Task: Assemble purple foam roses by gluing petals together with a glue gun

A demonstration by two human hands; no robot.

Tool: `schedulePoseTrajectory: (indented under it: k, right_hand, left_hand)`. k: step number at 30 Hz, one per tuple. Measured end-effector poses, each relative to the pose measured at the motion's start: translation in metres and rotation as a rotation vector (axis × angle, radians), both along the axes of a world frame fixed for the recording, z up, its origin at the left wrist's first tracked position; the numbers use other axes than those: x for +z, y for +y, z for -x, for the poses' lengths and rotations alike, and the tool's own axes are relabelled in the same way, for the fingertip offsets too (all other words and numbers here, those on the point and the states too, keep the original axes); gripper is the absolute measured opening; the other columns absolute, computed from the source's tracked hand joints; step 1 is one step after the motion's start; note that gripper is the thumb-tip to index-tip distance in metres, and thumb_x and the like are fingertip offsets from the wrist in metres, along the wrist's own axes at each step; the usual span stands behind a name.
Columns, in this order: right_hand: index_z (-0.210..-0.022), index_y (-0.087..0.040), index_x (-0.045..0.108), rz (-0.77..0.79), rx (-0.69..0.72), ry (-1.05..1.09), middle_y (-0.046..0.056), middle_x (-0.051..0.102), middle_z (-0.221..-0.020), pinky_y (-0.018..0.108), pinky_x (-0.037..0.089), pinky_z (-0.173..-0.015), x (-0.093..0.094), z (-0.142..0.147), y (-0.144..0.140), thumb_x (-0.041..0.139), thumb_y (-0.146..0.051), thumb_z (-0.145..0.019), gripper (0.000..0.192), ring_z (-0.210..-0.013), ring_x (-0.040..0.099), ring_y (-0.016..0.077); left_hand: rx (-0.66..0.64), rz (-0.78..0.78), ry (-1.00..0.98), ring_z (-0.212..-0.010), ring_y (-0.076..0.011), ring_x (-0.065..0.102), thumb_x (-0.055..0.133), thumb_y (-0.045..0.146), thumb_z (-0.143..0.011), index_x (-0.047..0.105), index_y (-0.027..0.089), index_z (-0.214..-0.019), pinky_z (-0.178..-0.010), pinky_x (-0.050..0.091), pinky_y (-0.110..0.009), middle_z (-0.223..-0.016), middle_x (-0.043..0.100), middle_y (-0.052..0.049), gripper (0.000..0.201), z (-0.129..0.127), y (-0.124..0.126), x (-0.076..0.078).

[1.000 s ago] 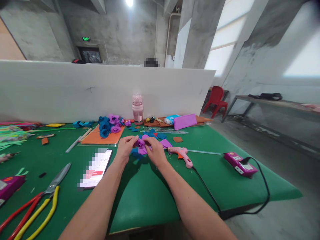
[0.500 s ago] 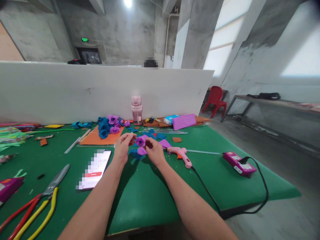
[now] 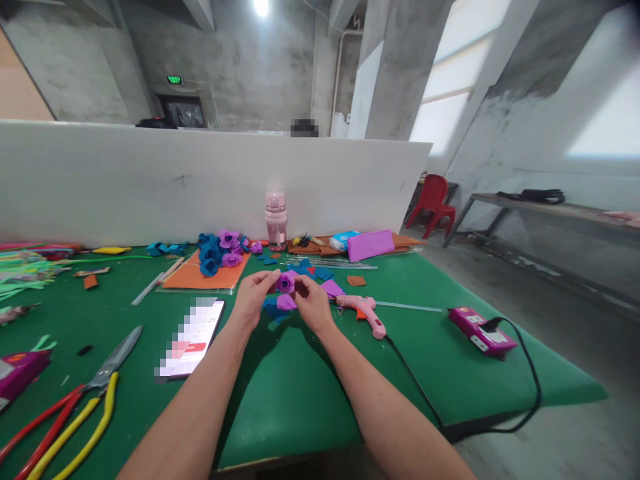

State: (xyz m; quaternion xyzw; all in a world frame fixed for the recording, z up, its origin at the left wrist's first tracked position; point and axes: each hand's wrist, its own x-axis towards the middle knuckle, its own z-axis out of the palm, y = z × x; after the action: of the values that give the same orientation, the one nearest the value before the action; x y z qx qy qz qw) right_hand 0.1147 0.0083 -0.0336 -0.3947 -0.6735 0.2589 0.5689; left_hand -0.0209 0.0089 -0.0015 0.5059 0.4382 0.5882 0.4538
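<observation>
Green table [image 3: 300,393]; on it phone [image 3: 193,337], scissors [image 3: 107,363], glue gun [image 3: 363,310].

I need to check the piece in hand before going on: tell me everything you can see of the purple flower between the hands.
The purple flower is a small rolled rose, seemingly of soft felt or foam sheet, its layers curling around a darker centre. It is held just above the green table, opening towards the camera. The left hand pinches it from one side, the right hand from the other. A loose purple petal lies right below it; whether it is attached cannot be told.
</observation>
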Motion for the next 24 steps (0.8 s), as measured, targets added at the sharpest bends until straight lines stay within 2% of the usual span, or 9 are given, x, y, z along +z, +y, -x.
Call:
schedulePoseTrajectory:
  k: [6, 10, 16, 24]
  right_hand:
    - [-0.086, -0.018, 0.06, 0.006, 0.001, 0.002, 0.001, 0.062, -0.078, 0.025, 0.046, -0.066, -0.0004, 0.0003, 0.0006, 0.047, -0.016, -0.072, 0.019, -0.069, 0.056, 0.0139]
    - [-0.085, -0.018, 0.06, 0.006, -0.01, 0.006, 0.001, 0.062, -0.078, 0.025, 0.046, -0.067, -0.0002, 0.0, 0.0014, 0.047, -0.015, -0.072, 0.019, -0.069, 0.056, 0.0137]
    - [-0.085, -0.018, 0.06, 0.004, -0.018, 0.016, 0.002, 0.063, -0.079, 0.026, 0.047, -0.068, 0.0004, 0.0002, 0.0007, 0.047, -0.015, -0.072, 0.019, -0.07, 0.057, 0.0138]
    - [-0.087, -0.018, 0.061, 0.014, -0.042, 0.048, 0.002, 0.064, -0.081, 0.026, 0.048, -0.067, 0.004, -0.0009, -0.0009, 0.048, -0.016, -0.073, 0.019, -0.072, 0.059, 0.0145]
  left_hand:
    - [0.042, -0.01, -0.021, -0.062, -0.0145, 0.055, 0.072, 0.035, -0.058, 0.069, 0.014, -0.069, -0.063, 0.043, -0.028, -0.066, 0.065, -0.005, 0.024, 0.0012, 0.0021, -0.0015]
    - [0.027, 0.002, -0.022, -0.061, -0.013, 0.053, 0.072, 0.035, -0.059, 0.067, 0.013, -0.068, -0.063, 0.042, -0.027, -0.064, 0.063, -0.003, 0.024, 0.0006, 0.0016, -0.0006]
    - [0.075, -0.006, -0.001, -0.059, -0.0117, 0.051, 0.073, 0.037, -0.057, 0.067, 0.014, -0.065, -0.061, 0.04, -0.025, -0.061, 0.061, -0.002, 0.025, 0.0, 0.0022, -0.0017]
    - [0.024, 0.057, -0.018, -0.06, -0.0117, 0.051, 0.074, 0.044, -0.057, 0.067, 0.013, -0.067, -0.059, 0.04, -0.024, -0.062, 0.06, -0.002, 0.033, -0.0016, -0.0016, 0.0028]
